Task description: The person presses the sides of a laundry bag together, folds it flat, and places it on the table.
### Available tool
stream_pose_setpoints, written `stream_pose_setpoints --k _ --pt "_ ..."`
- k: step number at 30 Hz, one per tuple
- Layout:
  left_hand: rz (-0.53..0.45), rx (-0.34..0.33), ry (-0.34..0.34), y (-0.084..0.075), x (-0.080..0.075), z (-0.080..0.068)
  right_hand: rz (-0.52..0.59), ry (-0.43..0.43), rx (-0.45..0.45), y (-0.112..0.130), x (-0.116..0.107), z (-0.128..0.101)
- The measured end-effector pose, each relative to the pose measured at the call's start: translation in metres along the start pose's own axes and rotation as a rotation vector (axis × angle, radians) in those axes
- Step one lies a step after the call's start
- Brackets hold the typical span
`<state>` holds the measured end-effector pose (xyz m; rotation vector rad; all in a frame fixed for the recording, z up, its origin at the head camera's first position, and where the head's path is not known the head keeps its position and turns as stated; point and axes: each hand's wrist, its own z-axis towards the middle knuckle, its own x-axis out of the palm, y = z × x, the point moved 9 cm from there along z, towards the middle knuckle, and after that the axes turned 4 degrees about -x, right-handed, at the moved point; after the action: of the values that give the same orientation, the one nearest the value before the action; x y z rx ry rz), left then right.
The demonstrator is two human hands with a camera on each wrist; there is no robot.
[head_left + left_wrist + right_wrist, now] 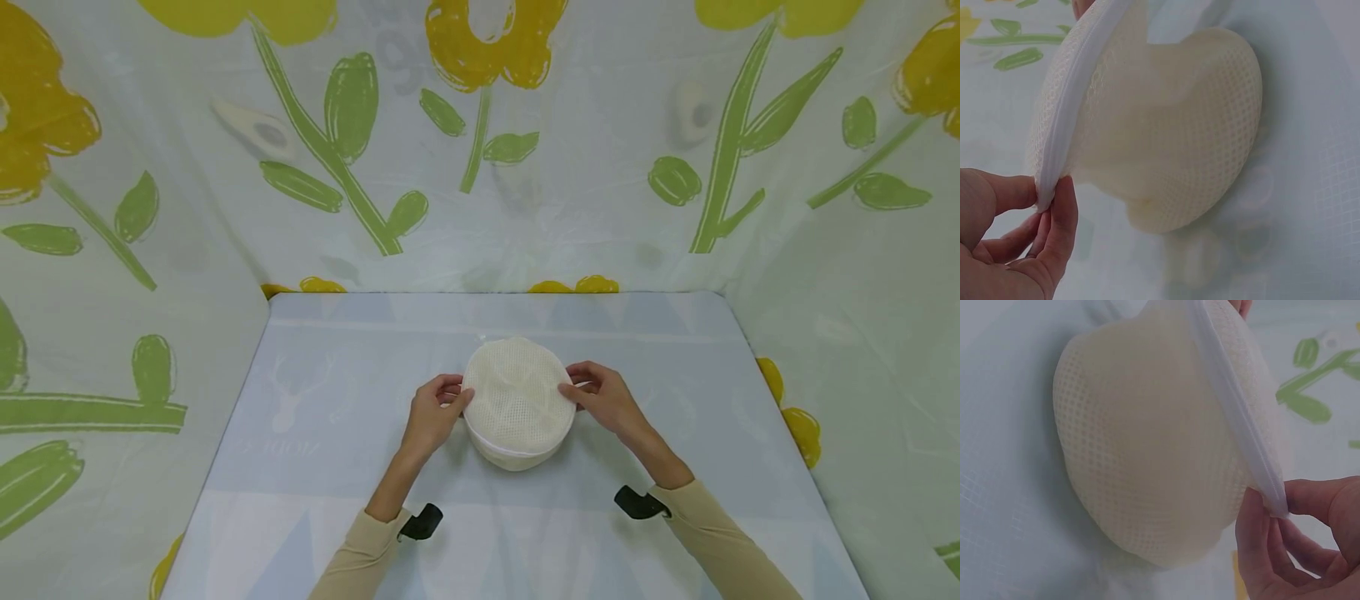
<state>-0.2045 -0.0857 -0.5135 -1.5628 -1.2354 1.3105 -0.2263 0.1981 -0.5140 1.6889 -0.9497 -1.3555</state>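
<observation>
A big flower curtain [150,208] hangs around a pale blue table [315,467]. A round cream mesh bag [517,400] sits in the middle of the table. It has a white zip band [1069,119] around it. The left hand [433,414] pinches the band on one side. The right hand [603,398] pinches it on the other side.
</observation>
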Motion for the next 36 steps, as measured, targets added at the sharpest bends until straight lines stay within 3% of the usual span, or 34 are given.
stream_pose_setpoints --k 27,36 --pt "0.054 -0.002 -0.012 0.025 0.007 0.008 0.004 0.02 0.03 -0.021 0.013 0.004" --pt "0.074 -0.016 -0.01 0.032 0.009 0.01 0.025 0.026 0.0 -0.028 0.017 0.006"
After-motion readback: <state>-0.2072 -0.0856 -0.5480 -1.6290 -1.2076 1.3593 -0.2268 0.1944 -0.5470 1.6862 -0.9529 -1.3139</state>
